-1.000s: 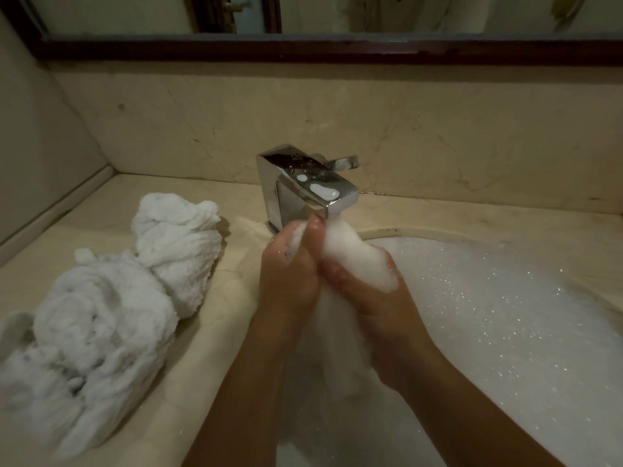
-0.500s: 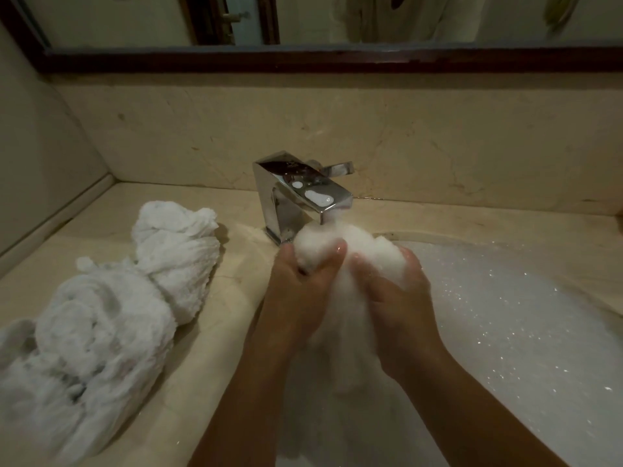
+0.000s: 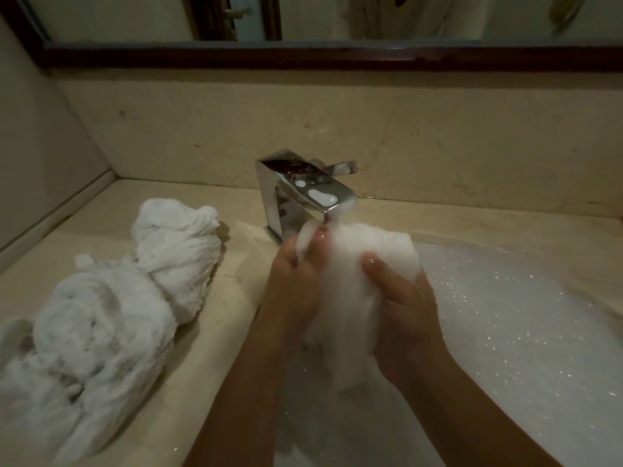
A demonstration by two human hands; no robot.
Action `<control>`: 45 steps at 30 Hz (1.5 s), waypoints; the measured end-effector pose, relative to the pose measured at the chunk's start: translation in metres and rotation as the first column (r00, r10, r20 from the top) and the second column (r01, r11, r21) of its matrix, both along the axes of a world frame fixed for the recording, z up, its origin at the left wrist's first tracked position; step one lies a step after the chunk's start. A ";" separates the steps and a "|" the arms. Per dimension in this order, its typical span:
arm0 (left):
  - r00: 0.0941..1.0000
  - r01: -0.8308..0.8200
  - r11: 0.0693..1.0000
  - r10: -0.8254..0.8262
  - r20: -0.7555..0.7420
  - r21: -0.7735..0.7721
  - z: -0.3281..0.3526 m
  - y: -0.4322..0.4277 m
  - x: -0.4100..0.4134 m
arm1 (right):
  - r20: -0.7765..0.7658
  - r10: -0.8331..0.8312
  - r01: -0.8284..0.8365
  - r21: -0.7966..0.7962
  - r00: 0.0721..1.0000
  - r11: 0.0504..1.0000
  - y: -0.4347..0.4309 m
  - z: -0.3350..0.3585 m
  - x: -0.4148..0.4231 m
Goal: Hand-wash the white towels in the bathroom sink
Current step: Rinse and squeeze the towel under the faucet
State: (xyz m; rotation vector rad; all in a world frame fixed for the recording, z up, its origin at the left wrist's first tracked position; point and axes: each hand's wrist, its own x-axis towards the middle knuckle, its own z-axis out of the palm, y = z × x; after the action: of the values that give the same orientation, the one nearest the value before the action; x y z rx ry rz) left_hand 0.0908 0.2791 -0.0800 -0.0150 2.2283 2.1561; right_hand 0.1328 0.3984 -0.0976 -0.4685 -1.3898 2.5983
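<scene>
Scrub step: left hand (image 3: 296, 291) and right hand (image 3: 401, 305) clamp the sudsy towel (image 3: 354, 264) under the faucet (image 3: 303, 193); next, likely rubbing it between them.

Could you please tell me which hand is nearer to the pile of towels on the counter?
Left. The left hand grips the soapy towel on the side toward the pile; the right hand grips its far side, farther away.
</scene>
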 end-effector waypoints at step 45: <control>0.999 -0.032 0.999 0.033 0.018 -0.015 -0.007 0.001 0.005 | -0.012 -0.014 0.018 0.326 1.000 0.945 -0.006 -0.001 0.001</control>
State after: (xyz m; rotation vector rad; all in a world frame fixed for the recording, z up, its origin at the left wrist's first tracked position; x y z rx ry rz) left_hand 0.0955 0.2798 -0.0874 -0.0719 2.2492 2.1466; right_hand 0.1341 0.3929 -0.0982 -0.4138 -1.7597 2.2873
